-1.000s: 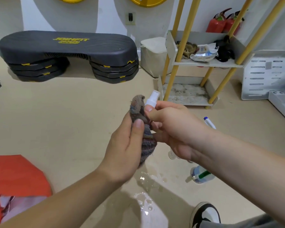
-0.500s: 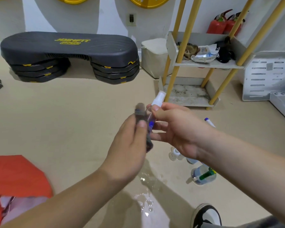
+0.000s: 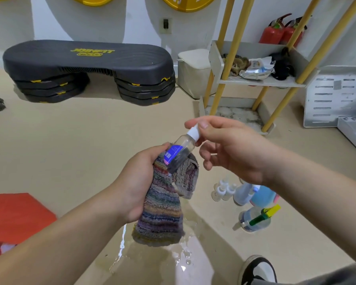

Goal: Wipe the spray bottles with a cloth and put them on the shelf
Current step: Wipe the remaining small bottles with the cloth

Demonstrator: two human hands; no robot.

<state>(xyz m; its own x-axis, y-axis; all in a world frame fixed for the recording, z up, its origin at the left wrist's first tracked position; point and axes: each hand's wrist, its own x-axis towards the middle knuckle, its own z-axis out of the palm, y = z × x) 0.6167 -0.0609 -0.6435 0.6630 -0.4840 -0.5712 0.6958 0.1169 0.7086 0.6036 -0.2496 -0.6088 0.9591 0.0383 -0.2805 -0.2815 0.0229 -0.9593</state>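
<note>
The bottle [image 3: 182,148] has come further out of the cloth [image 3: 162,208]; its label [image 3: 173,154] now shows. The left hand [image 3: 140,182] grips the cloth around the base, the right hand [image 3: 232,151] pinches the bottle at its top, above the wet floor [image 3: 90,151].

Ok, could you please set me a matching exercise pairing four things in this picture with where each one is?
Things:
1. small spray bottle
2. striped cloth
3. fire extinguishers
4. black step platform

Places:
A. on the floor, upper left of the view
B. gripped in the left hand
C. behind the shelf, top right
D. pinched at its white cap by the right hand

Pairs: 1-D, 2-B, 3-C, 4-A.
</note>
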